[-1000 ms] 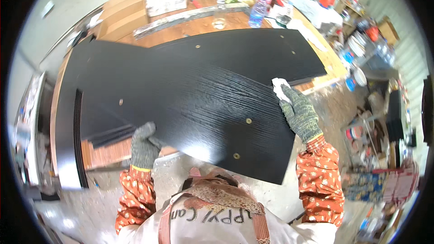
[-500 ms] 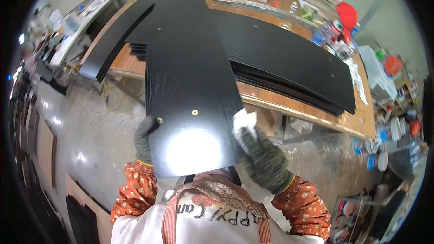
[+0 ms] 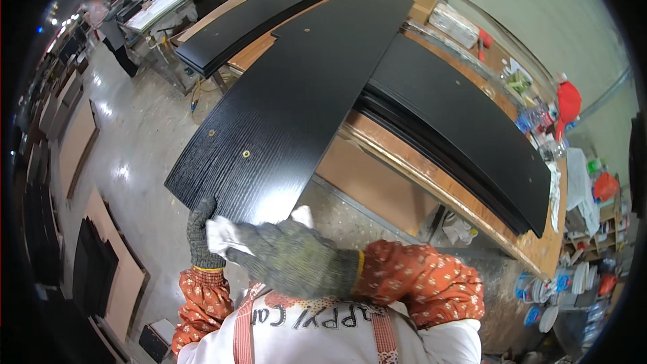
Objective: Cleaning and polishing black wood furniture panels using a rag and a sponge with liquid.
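Note:
A long black board (image 3: 283,94) with a wood-grain sheen and small brass-coloured inserts slants from the far side of the workbench toward me. Its near end juts out past the bench edge. My left hand (image 3: 204,236), in a dark knitted glove, is closed on the near left corner of this board. In a matching glove, my right hand (image 3: 293,259) reaches across my front and grips a white cloth (image 3: 226,236) at the board's near end. The glove covers part of that near edge, and white cloth shows on both sides of it.
More black boards (image 3: 465,114) lie stacked on the wooden workbench (image 3: 465,205) at the right, others (image 3: 263,17) at the far left. Bottles (image 3: 532,118) and a red bag (image 3: 568,101) crowd its right end. Boards (image 3: 94,263) lean at the left; a person (image 3: 111,27) stands far left.
The board's near end has swung to the left, so it now lies slanted. My right hand has moved left with the cloth, from the board's right edge to its near end.

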